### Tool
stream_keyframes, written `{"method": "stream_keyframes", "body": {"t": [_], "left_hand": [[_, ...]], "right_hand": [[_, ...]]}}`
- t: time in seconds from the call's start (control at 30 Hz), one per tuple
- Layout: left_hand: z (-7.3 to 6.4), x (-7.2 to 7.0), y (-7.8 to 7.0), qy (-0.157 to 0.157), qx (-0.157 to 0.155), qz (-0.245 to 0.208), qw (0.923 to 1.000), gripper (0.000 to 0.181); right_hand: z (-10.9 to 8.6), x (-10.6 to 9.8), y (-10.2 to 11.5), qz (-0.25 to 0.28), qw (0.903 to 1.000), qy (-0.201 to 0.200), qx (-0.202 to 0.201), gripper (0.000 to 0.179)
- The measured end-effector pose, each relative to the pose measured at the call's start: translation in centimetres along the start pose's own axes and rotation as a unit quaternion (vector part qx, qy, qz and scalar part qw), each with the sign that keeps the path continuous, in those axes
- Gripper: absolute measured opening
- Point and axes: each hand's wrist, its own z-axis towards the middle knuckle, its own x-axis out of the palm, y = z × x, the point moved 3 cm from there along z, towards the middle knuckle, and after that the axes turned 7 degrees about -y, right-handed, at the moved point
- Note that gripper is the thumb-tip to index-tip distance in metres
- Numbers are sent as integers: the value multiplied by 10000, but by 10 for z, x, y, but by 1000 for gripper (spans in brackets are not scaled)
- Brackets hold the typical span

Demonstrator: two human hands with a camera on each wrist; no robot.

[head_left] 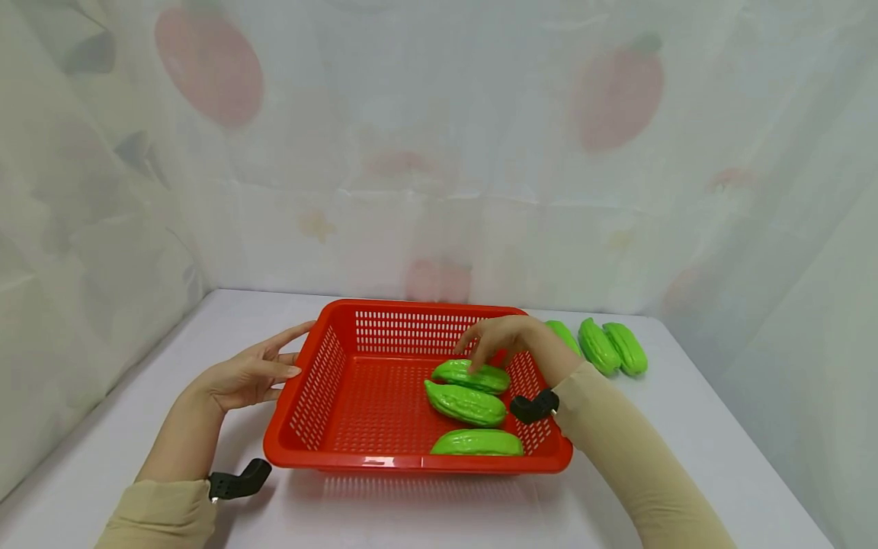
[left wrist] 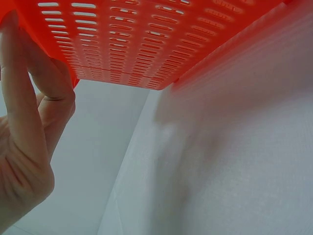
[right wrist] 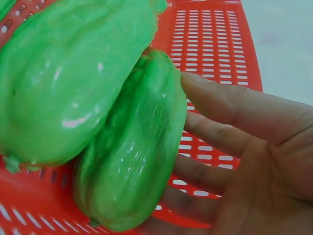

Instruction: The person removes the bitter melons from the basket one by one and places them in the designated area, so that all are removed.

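Left hand (head_left: 245, 377) reaches in from the left, loose fingers resting against the red basket (head_left: 309, 457), not clenched. Right hand (head_left: 507, 335) angles down over the rearmost gourd (head_left: 488, 379), fingers released, thumb touching it. Count: 1 basket; 3 green gourds inside, right half; 3 more on the surface (head_left: 703, 431), right.

White table (head_left: 686, 412), red basket (head_left: 343, 460) standing on it. Three green gourds (head_left: 599, 348) directly on the tabletop, right of the basket near its back end: one close to the basket, partly hidden, two farther out, side by side.
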Motion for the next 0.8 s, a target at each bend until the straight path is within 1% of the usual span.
{"method": "stream_keyframes", "body": {"t": [0.27, 0.43, 0.53, 0.67, 0.8], "left_hand": [[0, 0, 0, -29, 1, 18, 10000, 75], [-1, 0, 0, -58, -34, 2, 10000, 75], [-1, 0, 0, -93, -57, 7, 9999, 75], [-1, 0, 0, -83, -51, -4, 10000, 75], [-1, -1, 0, -74, -41, 19, 10000, 75]], "right_hand": [[-1, 3, -1, -445, 9988, 175, 41, 61], [-3, 4, 0, -447, 9986, 283, -4, 61], [-3, 4, 1, -414, 9984, 377, -54, 65], [-3, 4, 1, -499, 9975, 477, -138, 69], [-3, 5, 2, -579, 9970, 488, -169, 68]]}}
